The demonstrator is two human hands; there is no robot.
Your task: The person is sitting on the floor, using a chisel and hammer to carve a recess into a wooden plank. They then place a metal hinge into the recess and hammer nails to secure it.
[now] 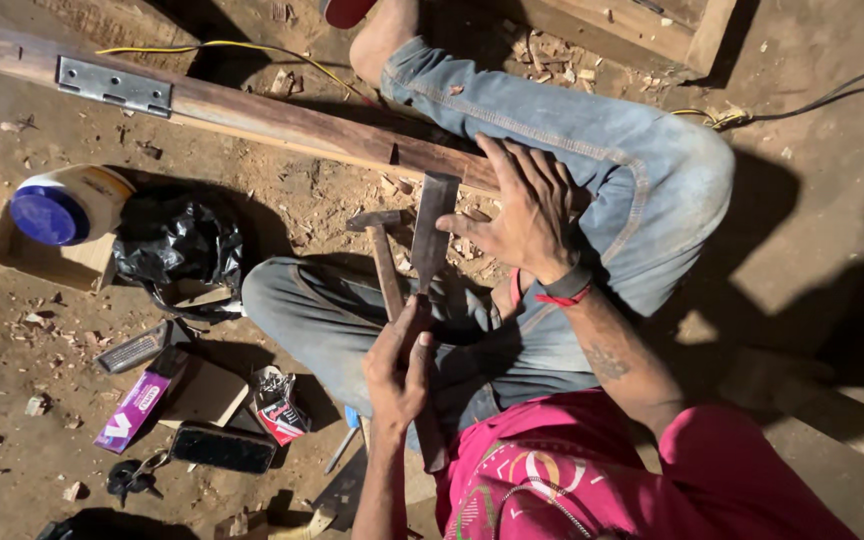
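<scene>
Left hand (399,365) grips the wooden-handled steel hammer (382,255). Right hand (522,215), fingers spread, rests on the long brown wooden plank (252,115), its thumb touching the flat grey metal chisel blade (432,230).

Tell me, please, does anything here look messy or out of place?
Yes. Wood chips lie strewn over the dirt floor beside the plank. Small items are scattered at left: a purple box, keys, a black bag. The left hand holds a chisel.
</scene>
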